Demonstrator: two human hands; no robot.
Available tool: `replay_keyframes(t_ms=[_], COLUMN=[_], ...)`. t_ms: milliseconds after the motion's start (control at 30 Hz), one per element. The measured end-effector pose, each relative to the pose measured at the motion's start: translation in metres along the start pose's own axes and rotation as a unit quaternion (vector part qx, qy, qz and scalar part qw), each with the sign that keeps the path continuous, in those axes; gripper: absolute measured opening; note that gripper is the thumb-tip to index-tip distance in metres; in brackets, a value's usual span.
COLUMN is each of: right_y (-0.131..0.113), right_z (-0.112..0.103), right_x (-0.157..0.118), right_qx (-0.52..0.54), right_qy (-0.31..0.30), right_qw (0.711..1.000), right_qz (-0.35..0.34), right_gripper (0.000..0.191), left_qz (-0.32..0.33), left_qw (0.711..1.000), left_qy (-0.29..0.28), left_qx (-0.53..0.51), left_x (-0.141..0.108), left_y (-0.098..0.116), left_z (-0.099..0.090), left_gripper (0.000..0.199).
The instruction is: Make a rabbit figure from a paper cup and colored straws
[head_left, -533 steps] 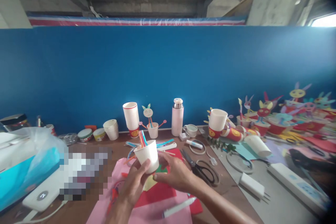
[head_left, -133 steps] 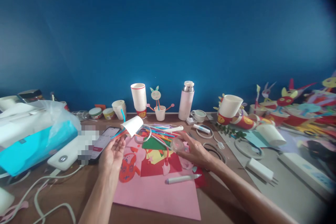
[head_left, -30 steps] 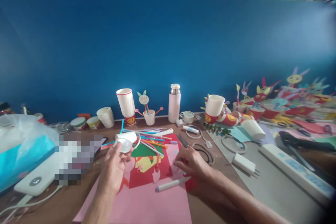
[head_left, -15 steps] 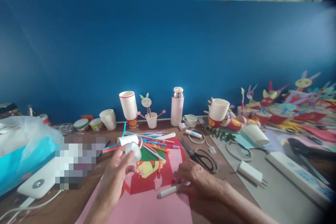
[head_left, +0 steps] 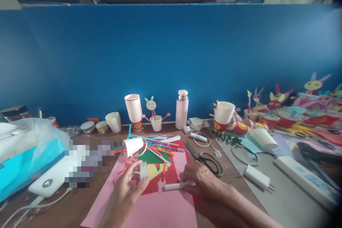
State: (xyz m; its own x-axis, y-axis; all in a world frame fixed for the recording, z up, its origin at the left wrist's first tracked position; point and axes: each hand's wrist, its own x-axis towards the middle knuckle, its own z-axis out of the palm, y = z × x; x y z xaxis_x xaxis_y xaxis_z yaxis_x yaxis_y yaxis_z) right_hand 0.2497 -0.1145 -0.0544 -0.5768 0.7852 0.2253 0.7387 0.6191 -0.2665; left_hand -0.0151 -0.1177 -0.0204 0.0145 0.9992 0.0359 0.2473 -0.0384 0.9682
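Observation:
My left hand (head_left: 128, 187) grips a small translucent round piece (head_left: 144, 170) with a ribbed edge, perhaps a roll of clear tape, between thumb and fingers. It is turned edge-on above the coloured paper. My right hand (head_left: 200, 180) is closed and lowered over the right edge of the paper, its fingers curled around the end of a white marker (head_left: 175, 186); the exact grip is partly hidden. Beneath both hands lie a pink sheet (head_left: 160, 212) and a red sheet (head_left: 152, 187). Yellow and green paper scraps lie on these. A white paper cup (head_left: 133, 146) rests on its side beyond my left hand.
Coloured sticks or straws (head_left: 160, 146) lie behind the paper. Black scissors (head_left: 208, 163) are right of my right hand. Further back stand a cup puppet (head_left: 156, 124), a stack of cups (head_left: 134, 108) and a pink thermos (head_left: 181, 112). A power strip (head_left: 301, 176) lies far right.
My left hand has turned the round piece from facing me to edge-on and moved slightly right and lower. The marker by my right hand has swung from slanted to nearly level.

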Motion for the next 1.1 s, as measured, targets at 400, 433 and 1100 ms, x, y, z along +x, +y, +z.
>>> replay_keyframes(t_ms=[400, 433, 1100], right_y=[-0.001, 0.0, 0.009], right_z=[0.002, 0.002, 0.009], right_x=[0.008, 0.008, 0.007], right_qx=[-0.009, -0.01, -0.009], right_qy=[0.045, 0.051, 0.12], right_qw=[0.999, 0.999, 0.992], right_qz=[0.004, 0.011, 0.045], right_gripper=[0.012, 0.013, 0.008], left_qz=[0.152, 0.154, 0.261], left_qw=[0.947, 0.943, 0.855], left_qy=[0.078, 0.077, 0.035], left_qx=[0.272, 0.284, 0.446], left_x=[-0.027, -0.028, -0.017], left_y=[-0.044, -0.047, -0.08], left_z=[0.005, 0.006, 0.0], left_gripper=[0.043, 0.044, 0.058])
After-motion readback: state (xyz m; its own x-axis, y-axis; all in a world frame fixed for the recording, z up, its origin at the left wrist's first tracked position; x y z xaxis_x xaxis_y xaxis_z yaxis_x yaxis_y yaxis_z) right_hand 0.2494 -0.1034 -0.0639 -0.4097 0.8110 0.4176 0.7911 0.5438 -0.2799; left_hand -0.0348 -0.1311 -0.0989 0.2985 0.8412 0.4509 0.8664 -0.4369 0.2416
